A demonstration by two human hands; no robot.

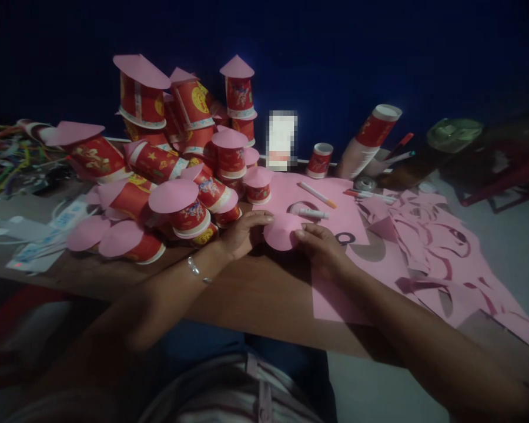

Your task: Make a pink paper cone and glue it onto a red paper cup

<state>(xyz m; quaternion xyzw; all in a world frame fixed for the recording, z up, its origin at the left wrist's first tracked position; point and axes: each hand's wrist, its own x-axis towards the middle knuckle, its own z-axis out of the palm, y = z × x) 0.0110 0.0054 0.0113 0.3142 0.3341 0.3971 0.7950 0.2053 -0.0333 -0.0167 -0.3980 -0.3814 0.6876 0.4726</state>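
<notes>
Between my two hands is a pink paper cone, its shallow top facing up. My left hand pinches its left edge, a bracelet on that wrist. On the opposite edge, the thumb and fingers of my right hand are closed on the paper. Just behind the cone lie a glue stick or white marker and a pen with an orange end on a pink sheet. Scissors show only their dark handle beside my right hand.
Red paper cups with pink cone tops are piled at the left. A lone cup and a leaning cup stack stand at the back. Pink paper scraps cover the right side. A power strip and wires lie far left.
</notes>
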